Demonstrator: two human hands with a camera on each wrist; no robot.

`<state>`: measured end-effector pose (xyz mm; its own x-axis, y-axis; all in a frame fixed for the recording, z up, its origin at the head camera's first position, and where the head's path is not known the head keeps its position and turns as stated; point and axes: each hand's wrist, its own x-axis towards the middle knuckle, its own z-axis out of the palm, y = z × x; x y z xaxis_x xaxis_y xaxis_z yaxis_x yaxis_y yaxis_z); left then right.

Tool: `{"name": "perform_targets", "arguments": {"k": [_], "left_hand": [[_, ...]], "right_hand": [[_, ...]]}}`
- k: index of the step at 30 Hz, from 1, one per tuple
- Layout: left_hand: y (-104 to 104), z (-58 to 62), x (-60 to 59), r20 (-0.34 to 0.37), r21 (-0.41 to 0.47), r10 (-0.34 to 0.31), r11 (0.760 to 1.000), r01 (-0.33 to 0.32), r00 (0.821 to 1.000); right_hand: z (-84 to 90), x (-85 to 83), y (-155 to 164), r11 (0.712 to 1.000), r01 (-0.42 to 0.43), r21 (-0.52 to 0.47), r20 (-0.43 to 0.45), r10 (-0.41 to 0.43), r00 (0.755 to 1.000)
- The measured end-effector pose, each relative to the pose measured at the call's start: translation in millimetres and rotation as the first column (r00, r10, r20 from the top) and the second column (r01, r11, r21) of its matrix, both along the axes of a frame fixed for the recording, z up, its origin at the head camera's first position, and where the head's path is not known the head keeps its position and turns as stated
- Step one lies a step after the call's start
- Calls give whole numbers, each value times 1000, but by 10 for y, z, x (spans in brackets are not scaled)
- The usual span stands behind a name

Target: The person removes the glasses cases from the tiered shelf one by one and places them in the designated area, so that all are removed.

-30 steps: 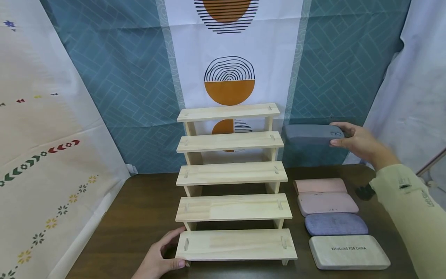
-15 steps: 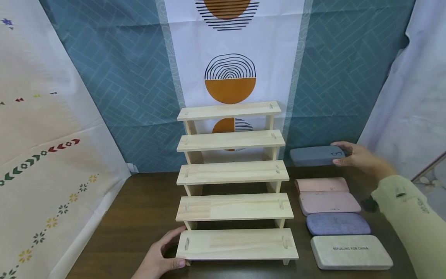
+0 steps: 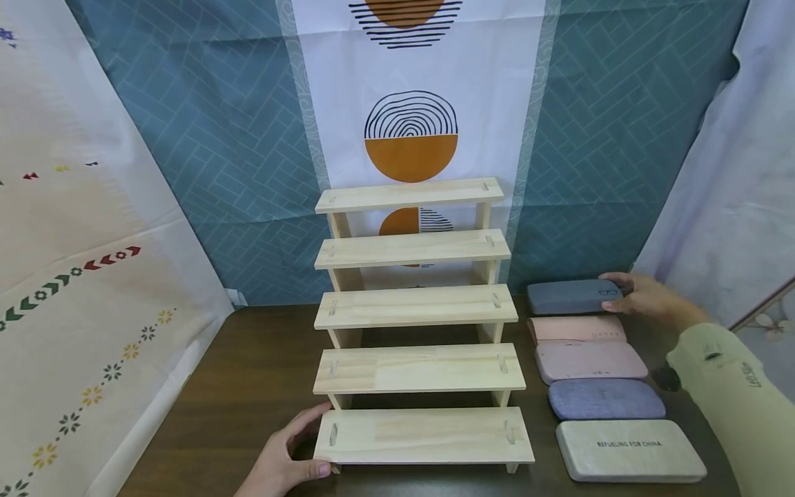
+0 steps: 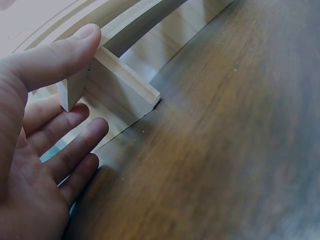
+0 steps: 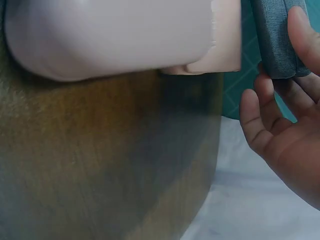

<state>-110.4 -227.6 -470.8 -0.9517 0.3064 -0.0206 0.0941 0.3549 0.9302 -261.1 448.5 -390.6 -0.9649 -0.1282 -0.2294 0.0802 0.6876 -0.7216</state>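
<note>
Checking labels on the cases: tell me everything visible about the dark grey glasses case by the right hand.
The dark grey glasses case is a rounded oblong, fabric-textured shell with a small glasses icon printed near its right end. It is closed and lies flat at the back of the table, farthest in a row of five cases, just behind the pink case. The right hand holds its right end, thumb and fingers around it.

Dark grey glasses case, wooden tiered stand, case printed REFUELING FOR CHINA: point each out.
dark grey glasses case [image 3: 568, 297], head view, middle of its top face.
wooden tiered stand [image 3: 422, 435], head view, bottom step's top.
REFUELING FOR CHINA case [image 3: 627, 459], head view, lid below the lettering.
</note>
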Motion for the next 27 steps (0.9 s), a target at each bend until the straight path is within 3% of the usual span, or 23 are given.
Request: {"name": "perform_targets", "arguments": {"k": [8,27], "left_hand": [[2,-6,-4,4,15,-7,1000,7,1000],[-7,-14,-7,-4,16,-14,1000,14,1000]], "right_hand": [[-97,-20,-42,1000,-21,3,-34,21,999],[-136,-156,-133,991,-84,100,43,80,996]]}}
